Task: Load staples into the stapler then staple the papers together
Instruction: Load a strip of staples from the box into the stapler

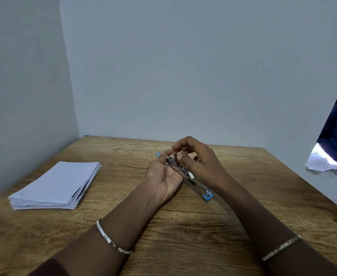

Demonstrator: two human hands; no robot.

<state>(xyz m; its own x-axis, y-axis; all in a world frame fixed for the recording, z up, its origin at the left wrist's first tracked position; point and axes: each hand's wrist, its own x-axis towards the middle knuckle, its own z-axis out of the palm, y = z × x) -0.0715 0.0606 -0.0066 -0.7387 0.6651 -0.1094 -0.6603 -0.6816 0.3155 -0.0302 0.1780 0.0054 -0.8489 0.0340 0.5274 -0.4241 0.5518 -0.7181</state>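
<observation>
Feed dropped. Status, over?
Left hand holds open blue-and-silver metal stapler. Right hand pinches small metal piece at its tray. White paper stack apart, left. Nothing blocking.

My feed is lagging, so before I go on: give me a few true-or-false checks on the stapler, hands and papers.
1. The left hand holds the stapler, which is open. True.
2. The papers lie to the right of the hands. False: the stack lies to their left on the table.
3. The right hand pinches a small piece over the stapler. True.
4. A sheet already sits in the stapler. False: no sheet is in it; the papers lie apart from it.
</observation>
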